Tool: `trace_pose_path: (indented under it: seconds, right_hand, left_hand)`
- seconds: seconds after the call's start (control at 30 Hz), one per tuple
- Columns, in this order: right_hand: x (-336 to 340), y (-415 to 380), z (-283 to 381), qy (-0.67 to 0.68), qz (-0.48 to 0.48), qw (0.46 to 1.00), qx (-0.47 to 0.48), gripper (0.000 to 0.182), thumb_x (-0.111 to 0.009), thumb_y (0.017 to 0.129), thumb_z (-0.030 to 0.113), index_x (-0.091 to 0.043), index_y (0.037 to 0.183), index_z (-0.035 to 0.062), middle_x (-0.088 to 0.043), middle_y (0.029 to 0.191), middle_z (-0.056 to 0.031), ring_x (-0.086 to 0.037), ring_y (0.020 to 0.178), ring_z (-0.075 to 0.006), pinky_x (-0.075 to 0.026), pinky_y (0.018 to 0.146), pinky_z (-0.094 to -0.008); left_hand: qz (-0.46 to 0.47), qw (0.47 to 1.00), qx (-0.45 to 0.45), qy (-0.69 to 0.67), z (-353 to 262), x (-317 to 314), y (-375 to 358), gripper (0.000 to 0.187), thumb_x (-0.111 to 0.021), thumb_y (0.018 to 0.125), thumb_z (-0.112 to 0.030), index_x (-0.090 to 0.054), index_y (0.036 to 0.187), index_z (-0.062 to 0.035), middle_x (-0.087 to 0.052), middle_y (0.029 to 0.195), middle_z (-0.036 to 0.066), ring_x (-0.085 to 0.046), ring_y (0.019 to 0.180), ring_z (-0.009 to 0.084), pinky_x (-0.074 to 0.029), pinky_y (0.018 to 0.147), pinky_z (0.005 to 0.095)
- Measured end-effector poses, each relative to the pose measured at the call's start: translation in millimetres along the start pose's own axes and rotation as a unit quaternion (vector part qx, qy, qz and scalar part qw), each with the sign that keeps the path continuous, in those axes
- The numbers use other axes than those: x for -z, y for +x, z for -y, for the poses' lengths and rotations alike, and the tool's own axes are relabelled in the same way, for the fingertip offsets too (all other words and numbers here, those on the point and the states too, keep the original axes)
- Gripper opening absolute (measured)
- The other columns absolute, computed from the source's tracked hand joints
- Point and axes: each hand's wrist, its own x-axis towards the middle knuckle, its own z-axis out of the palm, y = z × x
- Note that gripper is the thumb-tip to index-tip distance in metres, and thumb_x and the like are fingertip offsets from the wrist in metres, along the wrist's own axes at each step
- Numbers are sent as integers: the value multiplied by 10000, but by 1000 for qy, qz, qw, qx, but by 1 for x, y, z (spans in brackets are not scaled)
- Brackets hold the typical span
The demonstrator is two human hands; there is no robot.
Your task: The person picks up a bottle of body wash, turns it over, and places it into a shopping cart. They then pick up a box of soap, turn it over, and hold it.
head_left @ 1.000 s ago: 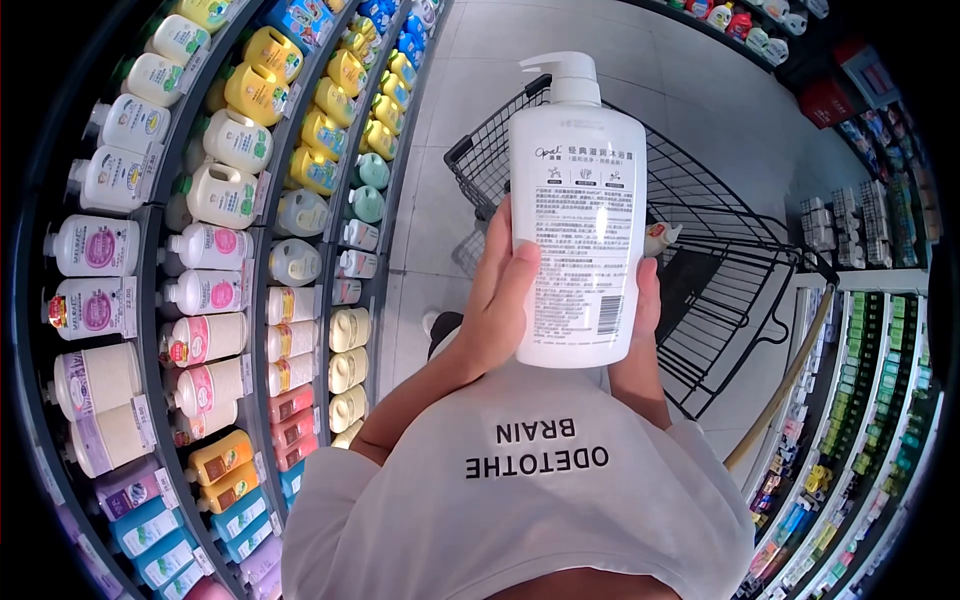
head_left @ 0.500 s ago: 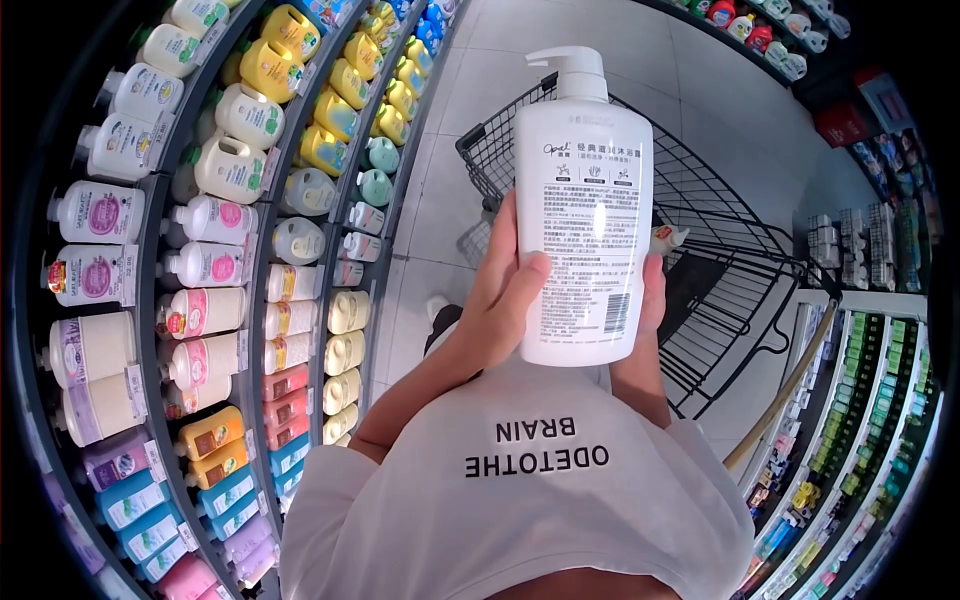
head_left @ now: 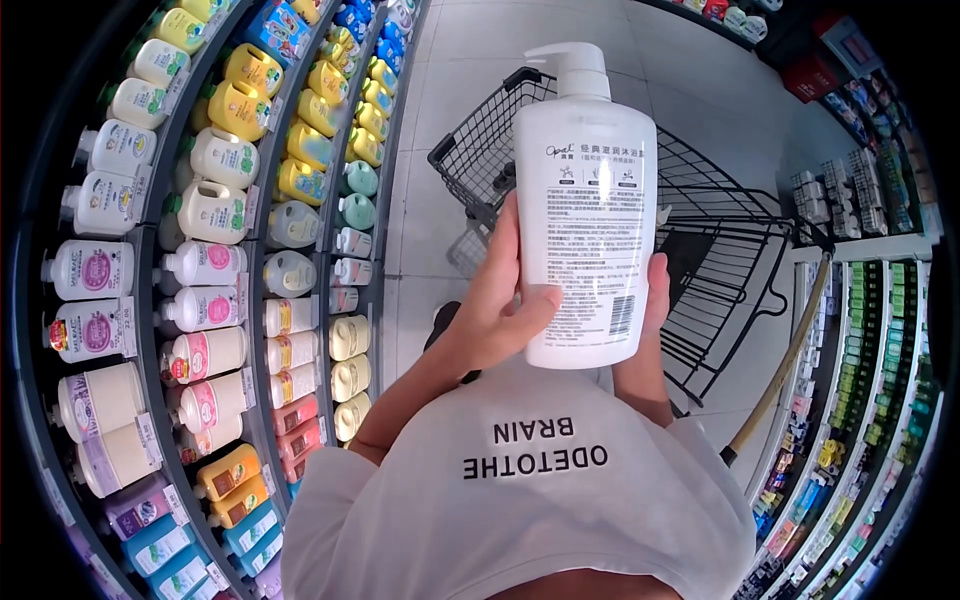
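Both hands' grip clasps a white pump bottle (head_left: 585, 210) above a wire cart (head_left: 700, 240), grey tiled aisle (head_left: 660, 60) between stocked shelves (head_left: 200, 260).

Your white short-sleeved T-shirt (head_left: 520, 510), black block lettering "ODETOTHE BRAIN" across its chest, your forearms bare, dark shoe (head_left: 444, 320) below.
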Motion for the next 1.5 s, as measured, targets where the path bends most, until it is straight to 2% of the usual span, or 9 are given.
trace_pose_path:
  seconds: [0.07,0.27,0.37,0.47,0.5,0.9,1.2,1.3,1.5]
  right_hand:
    - [4,-2,-2,40,14,999,7,676,-394,881,481,-297,1322,-22,-415,1291,-215,-473,1138,-317,-401,941,-416]
    - [5,1,-5,17,7,1000,0,672,-394,880,482,-300,1320,-17,-422,1286,-210,-479,1131,-318,-413,926,-420]
    - [-2,3,-6,23,1,1000,-9,675,-393,879,487,-298,1321,-14,-422,1288,-207,-481,1128,-317,-409,930,-421]
    - [-1,4,-9,40,11,999,-17,677,-393,878,489,-298,1321,-14,-422,1288,-204,-483,1126,-312,-405,935,-416]
    - [0,5,-9,44,12,999,-20,675,-393,879,488,-298,1321,-13,-423,1288,-204,-483,1127,-311,-405,935,-415]
    - [0,8,-9,41,15,999,-21,639,-384,890,459,-308,1321,-6,-424,1291,-199,-480,1133,-314,-405,937,-417]
    - [2,12,-7,40,28,999,-12,637,-374,893,457,-302,1325,-6,-411,1302,-195,-472,1144,-307,-404,939,-418]
    - [3,11,-7,37,18,999,-15,642,-371,894,459,-300,1324,-11,-414,1300,-197,-475,1140,-306,-404,940,-414]
    - [5,10,-7,39,-2,999,-16,652,-373,892,468,-303,1322,-17,-421,1292,-201,-484,1130,-307,-411,934,-409]
  left_hand:
    - [5,1000,-3,15,3,1,-1,819,-488,732,-4,15,1380,-4,-289,1319,132,-294,1225,193,-234,1013,335]
    - [13,999,10,39,-3,5,-3,877,-517,696,-3,34,1379,-8,-266,1333,131,-277,1239,197,-230,1015,338]
    - [7,1000,-12,26,0,5,-5,842,-468,699,-8,30,1379,-8,-252,1344,141,-261,1250,202,-198,1032,345]
    - [-30,998,22,-53,-5,2,-5,810,-409,696,-12,26,1378,-9,-243,1350,152,-237,1264,210,-151,1050,355]
    - [-10,999,7,-35,-2,7,-4,793,-371,689,-9,22,1378,-8,-236,1353,157,-212,1276,215,-119,1058,363]
    - [-15,1000,15,-17,-7,4,-7,818,-402,679,-14,21,1378,-36,-234,1348,135,-207,1271,196,-168,1041,350]
    - [-35,999,33,-15,-10,0,-4,864,-497,704,-116,13,1393,-9,-264,1374,140,-285,1266,207,-204,1041,334]
    - [-15,1000,18,-17,-6,3,-2,841,-418,675,-22,39,1380,-47,-261,1327,133,-236,1257,201,-196,1028,346]
    - [-20,999,34,-8,-8,3,-1,841,-420,678,-14,43,1380,-38,-256,1331,140,-241,1258,208,-192,1031,349]
